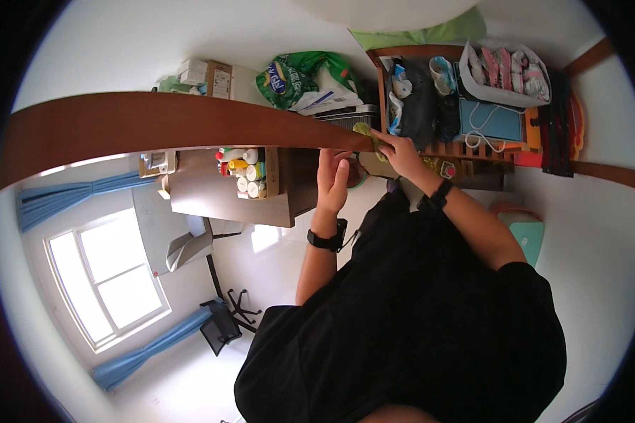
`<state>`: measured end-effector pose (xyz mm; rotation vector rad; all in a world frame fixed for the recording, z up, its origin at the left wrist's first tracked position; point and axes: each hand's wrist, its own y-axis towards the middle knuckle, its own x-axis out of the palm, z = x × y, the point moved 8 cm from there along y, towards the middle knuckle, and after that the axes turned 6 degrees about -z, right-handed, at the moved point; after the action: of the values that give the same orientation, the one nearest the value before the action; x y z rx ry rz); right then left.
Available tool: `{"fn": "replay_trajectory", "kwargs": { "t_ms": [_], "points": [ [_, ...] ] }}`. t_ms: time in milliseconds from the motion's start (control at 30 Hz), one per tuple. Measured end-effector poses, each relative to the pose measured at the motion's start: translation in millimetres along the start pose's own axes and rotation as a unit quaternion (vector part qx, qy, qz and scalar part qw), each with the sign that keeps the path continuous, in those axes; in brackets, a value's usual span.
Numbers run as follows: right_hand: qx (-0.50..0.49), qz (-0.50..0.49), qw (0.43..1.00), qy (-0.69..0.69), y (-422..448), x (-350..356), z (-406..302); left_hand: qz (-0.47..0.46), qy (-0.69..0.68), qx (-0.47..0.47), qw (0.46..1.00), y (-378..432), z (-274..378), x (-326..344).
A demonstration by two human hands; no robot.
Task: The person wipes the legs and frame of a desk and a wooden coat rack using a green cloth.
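Note:
My right hand [403, 157] presses a crumpled yellow-green cloth [379, 149] against the right end of a long reddish-brown wooden beam [180, 120]. The cloth is folded over the beam's edge, partly under my fingers. My left hand [332, 184] is raised just below the beam's near edge, fingers apart and holding nothing. Its fingertips are close to the wood; whether they touch it cannot be told. A black band sits on each wrist.
Beyond the beam are a green plastic bag [296, 79] and a wooden rack [381, 95] with a white bag of packets [508, 79] and a blue box [489, 121]. Below stand a brown table [211, 185], a carton of bottles [271, 174], an office chair [220, 322] and a turquoise bin [527, 240].

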<state>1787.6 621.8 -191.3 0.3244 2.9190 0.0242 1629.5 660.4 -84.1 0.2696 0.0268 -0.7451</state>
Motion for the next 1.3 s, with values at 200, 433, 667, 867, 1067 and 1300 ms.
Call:
{"fn": "replay_trajectory", "kwargs": {
  "t_ms": [200, 433, 667, 867, 1067, 1300],
  "points": [
    [0.014, 0.021, 0.996, -0.083, 2.6, -1.7, 41.5, -0.017, 0.052, -0.039, 0.998, 9.5, -17.9, 1.1],
    [-0.201, 0.125, 0.972, 0.006, -14.4, -35.7, -124.7, 0.004, 0.054, -0.009, 0.998, 5.4, -11.6, 0.5],
    [-0.291, 0.162, 0.943, 0.010, -28.4, -36.4, -183.9, 0.110, 0.001, 0.081, 0.991, -2.0, 0.7, -7.9],
    [-0.174, 0.131, 0.974, -0.067, -20.7, -16.0, -50.1, 0.080, -0.014, 0.041, 0.996, -1.3, -7.7, -0.7],
    [0.011, 0.001, 0.997, -0.076, -10.1, 4.6, 51.0, 0.067, 0.012, 0.050, 0.996, 2.7, -8.9, 4.0],
    [-0.018, 0.000, 1.000, -0.009, -26.0, -3.3, -36.7, 0.087, -0.040, -0.032, 0.995, -6.2, -36.8, -4.1]
  ]
}}
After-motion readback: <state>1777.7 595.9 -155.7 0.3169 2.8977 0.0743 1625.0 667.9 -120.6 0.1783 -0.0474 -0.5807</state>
